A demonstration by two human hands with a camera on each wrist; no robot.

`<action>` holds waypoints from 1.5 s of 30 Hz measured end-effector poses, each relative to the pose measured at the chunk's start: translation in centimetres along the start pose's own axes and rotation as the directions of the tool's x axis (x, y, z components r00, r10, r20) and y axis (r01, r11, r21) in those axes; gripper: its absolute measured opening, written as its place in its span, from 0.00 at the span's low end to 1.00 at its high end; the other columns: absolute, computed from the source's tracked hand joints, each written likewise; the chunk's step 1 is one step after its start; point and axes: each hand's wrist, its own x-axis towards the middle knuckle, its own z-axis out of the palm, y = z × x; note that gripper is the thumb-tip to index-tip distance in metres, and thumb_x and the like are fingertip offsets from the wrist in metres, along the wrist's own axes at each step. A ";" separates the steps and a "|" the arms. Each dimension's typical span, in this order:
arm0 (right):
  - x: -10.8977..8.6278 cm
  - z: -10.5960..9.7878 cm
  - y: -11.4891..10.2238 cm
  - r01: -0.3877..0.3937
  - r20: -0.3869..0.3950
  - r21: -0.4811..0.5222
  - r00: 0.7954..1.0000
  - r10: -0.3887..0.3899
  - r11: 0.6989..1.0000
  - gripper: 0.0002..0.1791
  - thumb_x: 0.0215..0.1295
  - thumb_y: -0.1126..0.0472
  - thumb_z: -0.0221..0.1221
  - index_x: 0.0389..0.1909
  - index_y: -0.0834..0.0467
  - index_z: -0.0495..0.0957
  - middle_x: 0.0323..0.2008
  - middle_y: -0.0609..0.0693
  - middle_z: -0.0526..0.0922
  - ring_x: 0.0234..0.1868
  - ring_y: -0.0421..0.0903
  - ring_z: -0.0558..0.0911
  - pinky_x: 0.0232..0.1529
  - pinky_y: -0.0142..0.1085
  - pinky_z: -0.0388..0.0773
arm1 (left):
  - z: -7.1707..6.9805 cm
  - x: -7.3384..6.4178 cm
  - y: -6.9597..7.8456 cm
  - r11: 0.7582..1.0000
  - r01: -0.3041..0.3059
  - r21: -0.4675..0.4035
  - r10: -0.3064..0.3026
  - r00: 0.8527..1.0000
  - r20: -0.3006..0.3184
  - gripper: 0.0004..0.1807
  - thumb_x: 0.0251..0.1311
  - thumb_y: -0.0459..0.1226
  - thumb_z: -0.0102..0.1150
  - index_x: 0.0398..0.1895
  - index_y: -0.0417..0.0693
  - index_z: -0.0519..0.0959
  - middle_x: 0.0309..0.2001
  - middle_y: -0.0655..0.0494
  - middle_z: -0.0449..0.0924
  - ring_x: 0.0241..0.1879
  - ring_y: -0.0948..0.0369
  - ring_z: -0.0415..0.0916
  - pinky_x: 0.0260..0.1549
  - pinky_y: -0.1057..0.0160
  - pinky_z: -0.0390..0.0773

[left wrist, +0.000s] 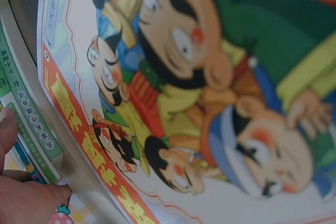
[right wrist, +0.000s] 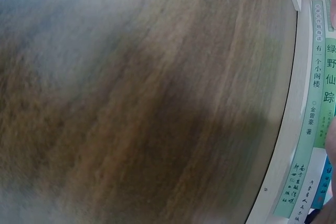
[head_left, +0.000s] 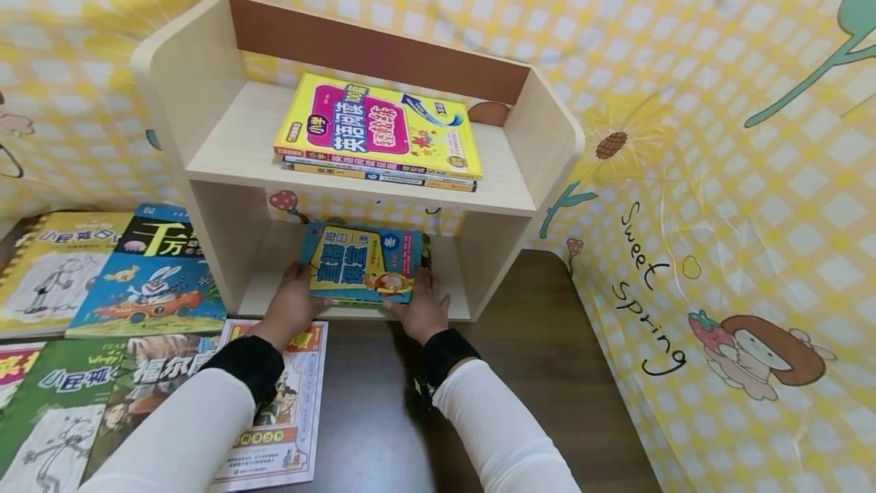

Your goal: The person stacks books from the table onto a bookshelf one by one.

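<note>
Both the left hand (head_left: 293,299) and right hand (head_left: 422,306), partly curled, grip opposite sides of the book stack (head_left: 364,263) just below mid-frame, presumably for even support.

Behind and to the right side of the frame, a yellow-and-white checked wall covering (head_left: 725,166) fills the background, with some soft creases. It carries a sunflower (head_left: 611,145) right of centre, a green leafy stem (head_left: 855,10) at upper right, black "Sweet Spring" lettering (head_left: 646,287), and a cartoon figure (head_left: 776,352) at lower right. In the middle stands a pale wooden shelf unit (head_left: 198,90) with two levels and a brown back strip (head_left: 383,48). It rests on a dark brown wood-grained bench (head_left: 547,371), where light makes a whitish sheen (right wrist: 79,14).
</note>
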 end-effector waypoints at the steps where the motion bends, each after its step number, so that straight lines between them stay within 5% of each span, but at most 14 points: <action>1: 0.0 0.0 0.0 -0.001 0.006 0.001 1.000 0.001 1.000 0.51 0.63 0.40 0.59 0.76 0.62 0.45 0.76 0.57 0.49 0.76 0.53 0.44 0.69 0.63 0.46 | 0.0 -0.1 -0.1 1.000 0.001 -0.004 -0.001 1.000 -0.001 0.42 0.65 0.31 0.58 0.73 0.27 0.44 0.73 0.30 0.34 0.69 0.37 0.47 0.67 0.41 0.53; 9: 0.0 0.1 0.3 0.010 0.001 0.014 1.000 -0.010 1.000 0.51 0.63 0.41 0.60 0.75 0.62 0.46 0.75 0.57 0.50 0.76 0.54 0.45 0.69 0.62 0.49 | 0.0 -0.3 -0.4 1.000 0.010 -0.003 -0.010 1.000 0.030 0.43 0.66 0.34 0.57 0.73 0.28 0.43 0.74 0.30 0.31 0.70 0.36 0.44 0.67 0.40 0.52; 14: -0.5 -0.2 0.5 0.072 -0.057 0.058 0.996 -0.069 0.996 0.51 0.62 0.43 0.63 0.74 0.65 0.48 0.74 0.61 0.53 0.74 0.57 0.52 0.65 0.66 0.52 | -0.5 -0.7 -1.4 0.998 -0.059 0.023 0.059 0.998 0.007 0.45 0.62 0.35 0.62 0.74 0.32 0.46 0.72 0.30 0.41 0.66 0.38 0.50 0.66 0.38 0.52; 18: -1.9 -0.8 1.0 0.139 -0.102 0.108 0.987 -0.128 0.984 0.51 0.60 0.45 0.64 0.74 0.64 0.48 0.73 0.61 0.54 0.72 0.58 0.56 0.65 0.65 0.53 | -1.7 -2.7 -2.5 0.993 -0.100 0.062 0.102 0.994 -0.029 0.46 0.58 0.34 0.65 0.74 0.34 0.48 0.71 0.28 0.45 0.65 0.36 0.50 0.64 0.34 0.54; 21: -3.6 -1.5 1.4 0.156 -0.079 0.154 0.986 -0.145 0.976 0.53 0.60 0.45 0.65 0.76 0.61 0.45 0.75 0.60 0.49 0.75 0.57 0.49 0.68 0.62 0.49 | -3.0 -4.8 -3.2 0.991 -0.078 0.109 0.084 0.995 -0.049 0.47 0.58 0.35 0.64 0.74 0.32 0.47 0.70 0.26 0.45 0.65 0.32 0.51 0.60 0.33 0.58; 27: -7.4 -2.7 1.9 0.187 -0.032 0.172 0.982 -0.184 0.967 0.58 0.55 0.46 0.69 0.77 0.58 0.42 0.76 0.59 0.42 0.76 0.59 0.39 0.71 0.60 0.41 | -5.2 -9.3 -4.6 0.993 -0.008 0.120 0.022 0.992 -0.123 0.46 0.59 0.38 0.63 0.74 0.32 0.47 0.65 0.23 0.54 0.61 0.29 0.57 0.52 0.31 0.65; 32: -10.2 -3.1 2.5 0.198 -0.034 0.178 0.980 -0.195 0.964 0.61 0.50 0.47 0.72 0.77 0.57 0.44 0.76 0.60 0.43 0.75 0.62 0.39 0.68 0.65 0.42 | -5.8 -11.6 -5.7 0.969 0.152 0.193 -0.130 0.984 -0.121 0.56 0.54 0.51 0.67 0.70 0.23 0.47 0.60 0.17 0.55 0.57 0.25 0.57 0.49 0.30 0.67; 36: -12.2 -3.4 2.7 0.180 -0.001 0.182 0.983 -0.183 0.967 0.61 0.50 0.47 0.73 0.77 0.57 0.44 0.76 0.60 0.42 0.75 0.62 0.38 0.68 0.66 0.44 | -5.2 -12.5 -5.8 0.937 0.267 0.226 -0.252 0.963 -0.096 0.69 0.44 0.63 0.69 0.71 0.22 0.42 0.60 0.13 0.51 0.57 0.23 0.54 0.47 0.28 0.67; 40: -13.8 -3.3 2.2 0.167 0.030 0.152 0.984 -0.174 0.974 0.61 0.48 0.46 0.73 0.77 0.55 0.46 0.76 0.59 0.42 0.75 0.60 0.39 0.67 0.66 0.47 | -3.7 -13.2 -5.4 0.902 0.332 0.275 -0.306 0.943 -0.132 0.77 0.36 0.68 0.70 0.71 0.24 0.38 0.58 0.13 0.50 0.56 0.20 0.52 0.46 0.24 0.62; 45: -15.5 -2.8 1.5 0.155 0.074 0.129 0.983 -0.166 0.979 0.60 0.48 0.45 0.73 0.76 0.55 0.46 0.77 0.57 0.43 0.75 0.60 0.40 0.63 0.70 0.49 | -2.2 -14.3 -4.8 0.852 0.369 0.371 -0.340 0.930 -0.143 0.75 0.31 0.70 0.70 0.62 0.15 0.50 0.50 0.14 0.53 0.53 0.20 0.52 0.42 0.25 0.66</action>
